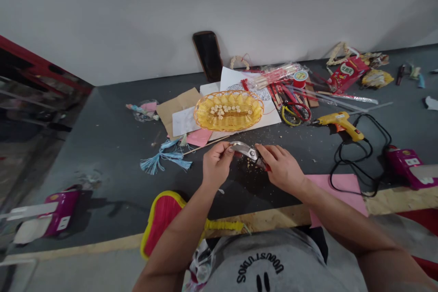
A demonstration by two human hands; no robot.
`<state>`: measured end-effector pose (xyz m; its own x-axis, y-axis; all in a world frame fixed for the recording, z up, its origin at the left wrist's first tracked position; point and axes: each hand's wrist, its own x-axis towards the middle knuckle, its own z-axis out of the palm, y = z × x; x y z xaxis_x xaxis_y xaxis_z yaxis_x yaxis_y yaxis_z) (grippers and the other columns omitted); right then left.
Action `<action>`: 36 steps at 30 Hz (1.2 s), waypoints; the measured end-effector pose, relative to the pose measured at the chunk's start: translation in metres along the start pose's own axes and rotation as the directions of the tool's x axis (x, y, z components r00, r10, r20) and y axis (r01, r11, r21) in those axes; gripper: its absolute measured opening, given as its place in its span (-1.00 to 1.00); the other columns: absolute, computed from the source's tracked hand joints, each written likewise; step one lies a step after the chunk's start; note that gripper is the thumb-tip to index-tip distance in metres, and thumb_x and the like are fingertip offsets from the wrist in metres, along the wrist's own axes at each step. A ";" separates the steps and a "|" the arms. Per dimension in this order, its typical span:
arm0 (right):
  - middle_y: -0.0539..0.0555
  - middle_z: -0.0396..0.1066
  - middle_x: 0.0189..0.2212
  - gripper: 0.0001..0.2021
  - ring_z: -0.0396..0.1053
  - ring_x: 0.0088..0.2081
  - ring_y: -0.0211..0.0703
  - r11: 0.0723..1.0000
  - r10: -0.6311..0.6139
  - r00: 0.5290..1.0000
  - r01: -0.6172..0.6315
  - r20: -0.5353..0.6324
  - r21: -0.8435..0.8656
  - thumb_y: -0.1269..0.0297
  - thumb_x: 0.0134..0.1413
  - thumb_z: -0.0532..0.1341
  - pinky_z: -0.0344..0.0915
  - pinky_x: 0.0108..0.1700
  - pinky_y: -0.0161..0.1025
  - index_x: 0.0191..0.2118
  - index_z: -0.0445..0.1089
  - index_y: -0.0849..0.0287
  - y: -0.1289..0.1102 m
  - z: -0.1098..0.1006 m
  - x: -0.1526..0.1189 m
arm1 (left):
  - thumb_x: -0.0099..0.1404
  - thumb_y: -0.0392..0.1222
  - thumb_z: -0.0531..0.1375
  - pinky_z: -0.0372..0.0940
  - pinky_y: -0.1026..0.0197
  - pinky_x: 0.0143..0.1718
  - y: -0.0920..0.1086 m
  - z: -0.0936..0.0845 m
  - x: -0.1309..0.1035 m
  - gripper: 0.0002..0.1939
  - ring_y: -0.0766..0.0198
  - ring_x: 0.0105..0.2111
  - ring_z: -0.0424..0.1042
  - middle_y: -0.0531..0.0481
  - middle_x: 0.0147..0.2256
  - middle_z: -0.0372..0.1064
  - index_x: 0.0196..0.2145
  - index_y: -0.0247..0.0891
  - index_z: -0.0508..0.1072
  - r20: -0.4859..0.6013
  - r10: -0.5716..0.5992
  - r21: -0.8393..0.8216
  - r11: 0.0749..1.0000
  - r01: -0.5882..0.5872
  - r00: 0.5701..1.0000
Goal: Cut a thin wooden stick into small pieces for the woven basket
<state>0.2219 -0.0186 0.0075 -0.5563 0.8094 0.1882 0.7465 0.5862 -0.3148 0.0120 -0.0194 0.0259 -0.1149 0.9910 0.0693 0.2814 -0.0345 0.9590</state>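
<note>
My right hand (282, 164) is wrapped round the handles of a pair of pruning shears (247, 149), a silvery curved head with a round pivot and a bit of red at the grip. At the tip of their jaws my left hand (216, 164) is closed in a pinch. What lies between its fingers is too small to make out. Pale crumbs (249, 164) are scattered on the dark table below the shears. Just beyond both hands stands a yellow woven basket (205, 121) holding several small cream flower-shaped pieces (221, 110).
Blue tassels (160, 159) lie to the left. On the right are a yellow glue gun (340, 123) with a black cord, scissors (297, 114), a red thread spool (300, 80) and pink paper (338, 185). A phone (208, 54) leans on the wall. A pink-and-yellow item (164, 212) overlaps the near edge.
</note>
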 end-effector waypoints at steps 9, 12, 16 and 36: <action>0.16 0.38 -0.15 -0.42 0.33 -0.19 -0.06 1.000 0.016 0.999 -0.017 0.039 0.021 0.56 0.04 0.07 0.33 -0.08 -0.16 0.23 0.12 0.21 -0.003 -0.004 -0.003 | 0.29 0.01 0.15 -0.02 0.31 -0.61 -0.014 0.003 -0.001 -0.69 0.39 -0.64 0.08 0.07 -0.61 0.27 -0.44 -0.29 0.48 0.044 -0.075 -0.108 0.991 0.079 0.996; 0.15 0.38 -0.13 -0.42 0.33 -0.16 -0.06 0.999 0.051 0.998 -0.051 0.044 0.005 0.55 0.06 0.07 0.31 -0.05 -0.17 0.23 0.13 0.18 -0.003 -0.004 0.000 | 0.29 -0.01 0.15 0.00 0.32 -0.58 -0.009 0.006 -0.001 -0.70 0.40 -0.63 0.09 0.10 -0.63 0.21 -0.45 -0.29 0.46 0.013 -0.052 -0.085 0.995 0.053 0.999; 0.16 0.37 -0.06 -0.41 0.31 -0.07 -0.04 0.998 0.067 0.996 -0.067 0.053 -0.006 0.52 0.07 0.08 0.27 0.00 -0.16 0.25 0.11 0.13 -0.001 -0.005 0.003 | 0.21 -0.03 0.23 0.05 0.34 -0.56 -0.004 0.008 0.001 -0.77 0.41 -0.62 0.13 0.14 -0.61 0.23 -0.36 -0.28 0.44 -0.040 -0.048 -0.102 0.994 0.044 0.998; 0.15 0.38 -0.12 -0.41 0.32 -0.17 -0.08 0.998 0.054 0.995 -0.056 0.085 0.013 0.52 0.06 0.06 0.29 -0.05 -0.17 0.24 0.10 0.14 -0.004 -0.005 -0.002 | 0.25 -0.10 0.18 -0.05 0.35 -0.63 -0.005 0.005 -0.001 -0.78 0.44 -0.66 0.05 0.16 -0.67 0.13 -0.46 -0.28 0.42 0.019 -0.045 -0.114 0.992 0.047 0.999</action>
<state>0.2218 -0.0218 0.0127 -0.5439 0.8342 0.0912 0.7716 0.5399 -0.3364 0.0159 -0.0198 0.0194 -0.1095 0.9938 0.0211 0.1651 -0.0028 0.9863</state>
